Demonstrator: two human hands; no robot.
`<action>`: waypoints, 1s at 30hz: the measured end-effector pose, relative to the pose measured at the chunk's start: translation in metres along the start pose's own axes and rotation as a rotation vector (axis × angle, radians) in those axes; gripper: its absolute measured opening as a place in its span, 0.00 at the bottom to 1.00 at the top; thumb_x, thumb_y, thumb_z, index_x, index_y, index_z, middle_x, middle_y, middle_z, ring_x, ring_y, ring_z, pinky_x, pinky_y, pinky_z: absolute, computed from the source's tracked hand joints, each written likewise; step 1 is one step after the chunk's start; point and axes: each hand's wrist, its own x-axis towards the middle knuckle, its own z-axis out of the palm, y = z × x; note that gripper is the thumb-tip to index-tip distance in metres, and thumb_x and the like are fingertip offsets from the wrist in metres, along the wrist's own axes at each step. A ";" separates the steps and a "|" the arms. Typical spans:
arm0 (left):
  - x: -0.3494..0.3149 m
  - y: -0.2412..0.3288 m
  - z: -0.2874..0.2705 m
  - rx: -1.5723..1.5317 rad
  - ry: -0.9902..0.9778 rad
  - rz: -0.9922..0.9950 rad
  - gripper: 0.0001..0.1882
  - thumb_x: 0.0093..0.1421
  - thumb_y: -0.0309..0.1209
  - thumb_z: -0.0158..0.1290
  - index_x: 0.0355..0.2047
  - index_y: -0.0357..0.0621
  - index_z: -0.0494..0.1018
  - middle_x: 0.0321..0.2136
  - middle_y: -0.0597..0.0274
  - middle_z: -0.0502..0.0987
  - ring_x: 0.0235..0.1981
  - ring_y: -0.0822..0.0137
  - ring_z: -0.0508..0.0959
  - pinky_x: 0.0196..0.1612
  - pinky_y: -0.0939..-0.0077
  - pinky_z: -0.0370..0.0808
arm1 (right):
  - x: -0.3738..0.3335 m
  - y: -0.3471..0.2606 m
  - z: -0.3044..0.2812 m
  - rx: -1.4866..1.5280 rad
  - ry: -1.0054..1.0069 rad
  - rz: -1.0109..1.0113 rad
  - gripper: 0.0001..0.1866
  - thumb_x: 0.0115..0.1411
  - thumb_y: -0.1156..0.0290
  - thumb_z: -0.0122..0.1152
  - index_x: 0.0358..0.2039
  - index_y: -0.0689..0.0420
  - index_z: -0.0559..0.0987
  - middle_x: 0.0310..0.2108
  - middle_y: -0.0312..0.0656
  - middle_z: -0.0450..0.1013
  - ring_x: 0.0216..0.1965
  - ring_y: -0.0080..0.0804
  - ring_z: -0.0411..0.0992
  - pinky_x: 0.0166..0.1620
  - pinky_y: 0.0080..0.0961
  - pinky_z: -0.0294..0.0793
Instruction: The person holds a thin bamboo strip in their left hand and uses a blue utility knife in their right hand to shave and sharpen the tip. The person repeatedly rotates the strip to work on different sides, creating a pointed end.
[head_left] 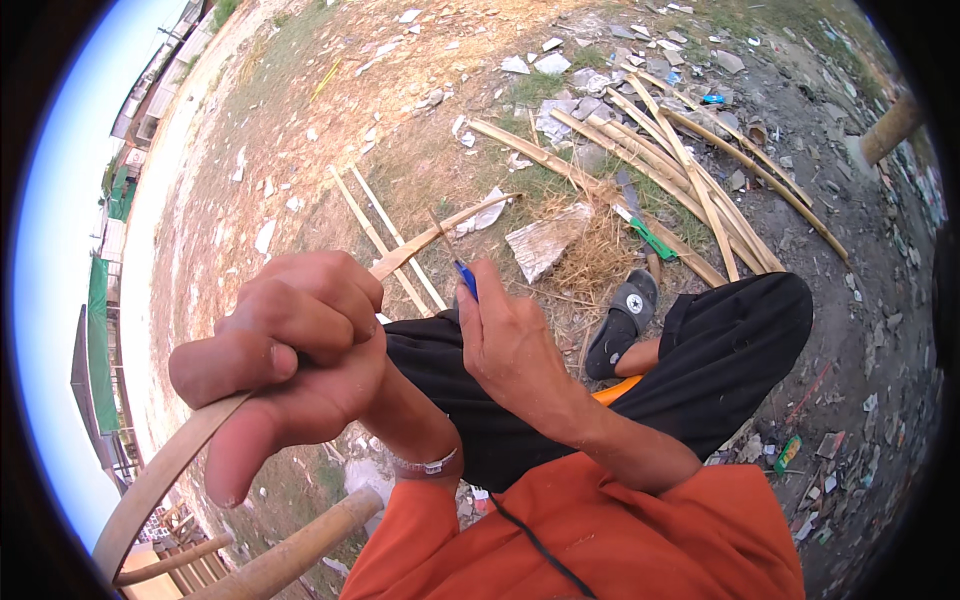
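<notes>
A long split bamboo strip (168,470) runs through my left hand (300,335), whose fingers are curled tightly round it. Its lower end bends down to the left, while the far part slants up beyond my fist. My right hand (525,350) grips a small knife (466,277) by its blue handle. The thin blade points up and to the left, crossing at the strip just past my left fist; whether it cuts in, I cannot tell. Beyond both hands, two thin pale bamboo strips (385,232) lie side by side on the ground.
Several bamboo lengths (690,185) lie at the far right, beside a green-handled knife (652,238). Fibrous shavings (600,260) lie near a flat whitish piece (548,240) and my sandalled foot (630,320). A wooden pole (310,540) is at the lower left. Rubbish litters the ground.
</notes>
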 end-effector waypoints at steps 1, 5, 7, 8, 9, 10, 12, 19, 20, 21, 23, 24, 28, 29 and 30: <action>-0.001 0.001 0.000 0.000 -0.021 0.001 0.29 0.58 0.59 0.34 0.29 0.42 0.54 0.08 0.63 0.56 0.03 0.72 0.53 0.05 0.76 0.53 | -0.001 -0.007 -0.002 0.001 0.006 -0.009 0.08 0.60 0.72 0.46 0.36 0.61 0.62 0.12 0.55 0.66 0.17 0.56 0.69 0.20 0.48 0.66; -0.001 -0.002 0.003 0.015 -0.013 -0.012 0.28 0.58 0.60 0.33 0.29 0.44 0.55 0.08 0.65 0.54 0.04 0.74 0.50 0.05 0.78 0.51 | -0.002 -0.012 -0.003 -0.044 0.052 -0.081 0.08 0.60 0.72 0.47 0.36 0.61 0.62 0.12 0.54 0.66 0.17 0.56 0.69 0.19 0.47 0.66; -0.001 0.000 0.004 0.096 0.021 -0.058 0.28 0.58 0.62 0.31 0.27 0.48 0.56 0.09 0.70 0.50 0.06 0.77 0.48 0.07 0.81 0.49 | 0.001 -0.010 -0.005 -0.076 0.046 -0.108 0.08 0.60 0.73 0.47 0.37 0.62 0.62 0.12 0.54 0.67 0.17 0.56 0.69 0.20 0.47 0.66; -0.002 0.001 0.004 0.102 0.027 -0.056 0.28 0.59 0.62 0.31 0.27 0.48 0.56 0.09 0.70 0.50 0.06 0.77 0.47 0.07 0.81 0.49 | 0.003 -0.010 -0.006 -0.086 0.027 -0.108 0.08 0.60 0.73 0.47 0.37 0.62 0.62 0.12 0.54 0.67 0.17 0.56 0.69 0.20 0.47 0.66; -0.001 0.002 0.003 0.107 0.032 -0.055 0.28 0.59 0.61 0.31 0.27 0.48 0.56 0.09 0.70 0.50 0.06 0.77 0.47 0.07 0.81 0.49 | 0.003 -0.011 -0.007 -0.096 0.009 -0.109 0.08 0.59 0.73 0.47 0.37 0.62 0.62 0.13 0.54 0.67 0.18 0.56 0.69 0.20 0.47 0.66; -0.001 0.003 0.002 0.113 0.038 -0.053 0.28 0.59 0.61 0.30 0.27 0.48 0.55 0.09 0.70 0.50 0.06 0.77 0.47 0.07 0.81 0.50 | 0.001 -0.012 -0.006 -0.108 0.021 -0.109 0.08 0.59 0.73 0.47 0.37 0.62 0.62 0.13 0.54 0.67 0.18 0.57 0.69 0.20 0.47 0.67; -0.001 -0.002 0.002 0.032 0.014 0.000 0.29 0.58 0.60 0.32 0.29 0.43 0.53 0.07 0.64 0.55 0.03 0.74 0.50 0.04 0.78 0.51 | -0.003 -0.012 -0.004 -0.135 0.059 -0.094 0.08 0.59 0.74 0.47 0.37 0.62 0.62 0.13 0.54 0.67 0.18 0.57 0.70 0.20 0.47 0.67; -0.003 -0.005 0.008 0.005 -0.011 -0.003 0.29 0.58 0.60 0.34 0.29 0.42 0.54 0.07 0.65 0.55 0.03 0.74 0.50 0.04 0.78 0.51 | 0.001 0.013 -0.003 -0.089 0.047 -0.016 0.08 0.60 0.72 0.44 0.38 0.62 0.62 0.13 0.59 0.67 0.19 0.59 0.69 0.22 0.50 0.68; 0.001 -0.007 0.010 -0.004 -0.022 0.012 0.29 0.58 0.60 0.34 0.28 0.42 0.54 0.07 0.65 0.55 0.03 0.74 0.51 0.05 0.78 0.51 | 0.002 0.013 -0.001 -0.092 0.049 -0.016 0.08 0.60 0.72 0.45 0.37 0.62 0.62 0.13 0.59 0.67 0.19 0.59 0.69 0.22 0.50 0.68; 0.000 -0.001 0.012 0.099 0.017 -0.061 0.27 0.59 0.61 0.32 0.26 0.48 0.55 0.08 0.70 0.50 0.06 0.77 0.48 0.08 0.81 0.50 | 0.003 0.016 0.002 -0.095 0.052 -0.016 0.08 0.60 0.72 0.45 0.37 0.62 0.62 0.13 0.59 0.67 0.19 0.59 0.69 0.22 0.50 0.68; 0.000 0.001 0.005 0.113 0.052 -0.072 0.27 0.58 0.61 0.32 0.26 0.48 0.55 0.08 0.70 0.50 0.06 0.77 0.48 0.08 0.81 0.50 | 0.011 0.028 0.005 -0.138 0.042 0.014 0.08 0.60 0.72 0.45 0.37 0.63 0.62 0.12 0.58 0.67 0.19 0.59 0.69 0.21 0.49 0.68; 0.000 0.001 0.003 0.120 0.072 -0.077 0.28 0.58 0.61 0.32 0.26 0.48 0.55 0.08 0.70 0.50 0.06 0.78 0.48 0.08 0.81 0.50 | 0.012 0.030 0.004 -0.136 0.029 0.014 0.08 0.60 0.72 0.45 0.37 0.63 0.62 0.13 0.58 0.67 0.19 0.59 0.69 0.21 0.49 0.68; -0.002 0.000 0.008 0.110 0.065 -0.070 0.28 0.58 0.62 0.33 0.25 0.48 0.55 0.08 0.70 0.50 0.06 0.78 0.48 0.08 0.81 0.50 | 0.011 0.022 0.002 -0.084 0.031 -0.026 0.08 0.60 0.72 0.44 0.37 0.63 0.62 0.13 0.59 0.67 0.18 0.59 0.69 0.22 0.49 0.68; -0.002 0.000 0.007 0.101 0.073 -0.079 0.28 0.57 0.62 0.33 0.25 0.49 0.55 0.08 0.70 0.50 0.06 0.78 0.48 0.08 0.81 0.50 | 0.010 0.021 0.004 -0.056 0.050 -0.050 0.08 0.60 0.72 0.44 0.37 0.64 0.62 0.13 0.59 0.67 0.18 0.59 0.69 0.22 0.49 0.68; -0.001 -0.001 0.008 0.091 0.078 -0.080 0.28 0.57 0.63 0.33 0.25 0.49 0.55 0.08 0.70 0.50 0.06 0.78 0.48 0.08 0.81 0.50 | 0.013 0.039 0.010 -0.120 0.057 -0.014 0.08 0.61 0.72 0.44 0.37 0.64 0.62 0.13 0.59 0.67 0.18 0.59 0.69 0.22 0.49 0.68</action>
